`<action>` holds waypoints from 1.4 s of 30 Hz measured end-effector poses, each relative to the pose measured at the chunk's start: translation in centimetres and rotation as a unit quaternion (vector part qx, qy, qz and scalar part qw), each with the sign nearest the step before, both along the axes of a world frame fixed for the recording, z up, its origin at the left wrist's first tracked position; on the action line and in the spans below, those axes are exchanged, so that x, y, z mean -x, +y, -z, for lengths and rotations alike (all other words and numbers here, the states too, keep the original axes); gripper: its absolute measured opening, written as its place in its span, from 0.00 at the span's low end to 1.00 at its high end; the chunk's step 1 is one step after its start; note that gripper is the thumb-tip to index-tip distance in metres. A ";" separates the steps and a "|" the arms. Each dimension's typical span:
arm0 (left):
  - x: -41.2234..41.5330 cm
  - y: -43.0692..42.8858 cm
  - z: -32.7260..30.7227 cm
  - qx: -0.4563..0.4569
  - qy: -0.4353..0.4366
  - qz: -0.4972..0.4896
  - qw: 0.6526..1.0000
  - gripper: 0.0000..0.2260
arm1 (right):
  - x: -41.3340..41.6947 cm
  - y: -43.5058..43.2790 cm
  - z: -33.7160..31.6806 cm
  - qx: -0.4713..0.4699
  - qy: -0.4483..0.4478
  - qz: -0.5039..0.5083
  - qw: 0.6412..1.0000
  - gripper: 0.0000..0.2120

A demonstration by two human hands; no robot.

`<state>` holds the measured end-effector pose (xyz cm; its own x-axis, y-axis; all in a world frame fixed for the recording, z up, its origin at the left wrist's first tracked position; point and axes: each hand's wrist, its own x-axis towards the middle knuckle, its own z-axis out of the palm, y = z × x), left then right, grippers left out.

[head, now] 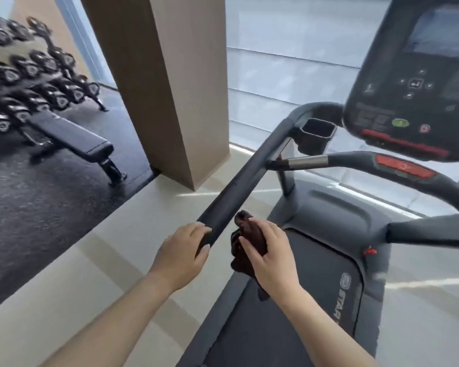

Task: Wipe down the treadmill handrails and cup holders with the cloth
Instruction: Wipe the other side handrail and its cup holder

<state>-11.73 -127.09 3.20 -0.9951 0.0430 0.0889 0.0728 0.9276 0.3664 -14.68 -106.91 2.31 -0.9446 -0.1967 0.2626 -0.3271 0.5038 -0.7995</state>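
Note:
The treadmill's left handrail point(245, 178) is a long black padded bar running from the console down toward me. My left hand point(182, 256) is wrapped around its near end. Just to the right, my right hand point(269, 256) grips a bunched dark brown cloth point(245, 234), held beside the rail's near end; whether it touches the rail I cannot tell. A square black cup holder point(317, 133) sits at the rail's far end, left of the console point(414, 83). The right handrail point(432, 231) shows at the right edge.
A curved front grip bar point(342, 161) with a red stop button point(404, 166) crosses under the console. The treadmill belt point(284, 327) lies below my right arm. A tan pillar point(167, 83) stands left of the treadmill, with a bench point(72, 140) and dumbbell rack point(24, 72) beyond.

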 end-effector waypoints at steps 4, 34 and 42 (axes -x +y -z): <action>-2.8 -6.4 1.3 -0.008 -0.030 -0.078 0.996 0.16 | 0.5 -7.6 -0.1 -0.011 0.025 -0.053 0.998 0.17; 1.1 -7.0 4.8 -0.100 -0.118 -0.048 0.987 0.19 | 10.2 -12.8 3.2 -0.279 0.085 -0.016 0.956 0.19; 5.1 -3.8 4.8 -0.104 -0.128 -0.086 0.982 0.18 | 15.7 -10.6 2.8 -0.274 0.088 -0.062 0.956 0.19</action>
<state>-16.86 -130.92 -1.57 -0.9769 -0.1204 -0.1767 -0.1980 0.8209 0.5356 -30.41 -117.50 -0.51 -0.8557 -0.4583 0.2403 -0.5169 0.7795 -0.3539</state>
